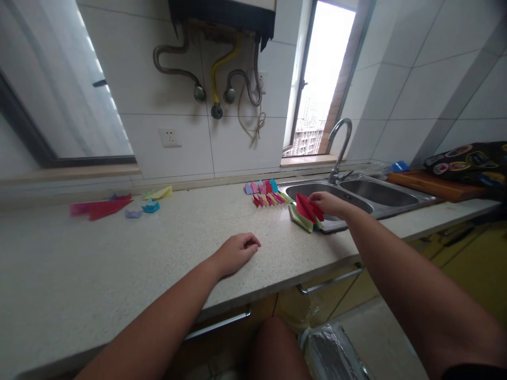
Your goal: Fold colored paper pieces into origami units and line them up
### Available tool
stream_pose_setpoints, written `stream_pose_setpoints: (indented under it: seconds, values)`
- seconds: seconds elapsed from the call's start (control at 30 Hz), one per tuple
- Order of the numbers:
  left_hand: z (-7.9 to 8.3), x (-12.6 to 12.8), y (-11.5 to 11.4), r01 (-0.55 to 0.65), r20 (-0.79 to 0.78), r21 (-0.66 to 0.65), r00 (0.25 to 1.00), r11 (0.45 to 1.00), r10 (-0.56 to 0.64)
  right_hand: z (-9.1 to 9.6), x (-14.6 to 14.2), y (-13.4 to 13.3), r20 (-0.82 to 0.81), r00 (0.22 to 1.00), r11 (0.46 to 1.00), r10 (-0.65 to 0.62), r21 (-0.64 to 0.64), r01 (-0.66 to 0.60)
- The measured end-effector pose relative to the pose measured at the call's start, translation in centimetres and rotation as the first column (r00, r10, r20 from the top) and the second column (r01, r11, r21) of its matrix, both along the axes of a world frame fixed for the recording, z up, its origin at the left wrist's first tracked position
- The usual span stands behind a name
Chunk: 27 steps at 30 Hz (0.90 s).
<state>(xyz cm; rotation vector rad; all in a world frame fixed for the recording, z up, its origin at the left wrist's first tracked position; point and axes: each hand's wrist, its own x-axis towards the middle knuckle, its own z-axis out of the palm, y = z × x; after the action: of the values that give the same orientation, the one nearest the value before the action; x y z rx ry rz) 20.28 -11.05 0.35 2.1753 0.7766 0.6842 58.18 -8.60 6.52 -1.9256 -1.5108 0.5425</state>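
The red paper (306,207) is just right of the middle of the frame, held in the right hand (327,205). Below it, partly hidden, is a green paper (300,217) by the near left corner of the sink (390,210). I can't tell if the red one rests on the green one or is held just above it.

A few things could go wrong here. If the right hand lets go too far over to the right, the red paper could slip into the sink and get wet (paper goes floppy fast). If the hand squeezes hard, the folds could get squashed. If it drags to the left, it could bump the small papers (271,199) near the middle of the frame and knock their rows crooked.

Now the hands. The right hand is pinched narrow, and its fingers grip the back end of the red paper. The left hand (236,252) lies on the counter (190,227), low in the middle of the frame. Its fingers are softly bent, with a little gap by the thumb, and I see nothing in it. Over at the left side of the frame are a big red folded paper (111,208) and a little blue one (151,207).
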Motion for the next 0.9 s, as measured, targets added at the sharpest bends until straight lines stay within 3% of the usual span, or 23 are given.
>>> stream_pose_setpoints:
  seconds: [0.33,0.6,0.73,0.9]
  values:
    - [0.1,0.0,0.0,0.004,-0.015,0.005,1.0,1.0,-0.004,-3.3,0.2,0.3,-0.027,0.999,0.997,-0.024,-0.071,0.022]
    - [0.2,0.0,0.0,0.004,-0.022,0.005,1.0,1.0,-0.004,-1.5,-0.1,-0.2,0.013,0.988,0.978,-0.157,0.145,0.154]
    - [0.1,0.0,0.1,0.012,-0.015,0.009,1.0,1.0,-0.012,-0.7,-1.5,-0.7,0.229,0.97,0.996,-0.081,0.061,0.069]
    - [0.0,-0.1,0.3,0.02,-0.021,0.009,1.0,1.0,-0.019,-0.9,-3.7,-0.8,0.534,0.845,0.995,0.003,-0.086,0.051]
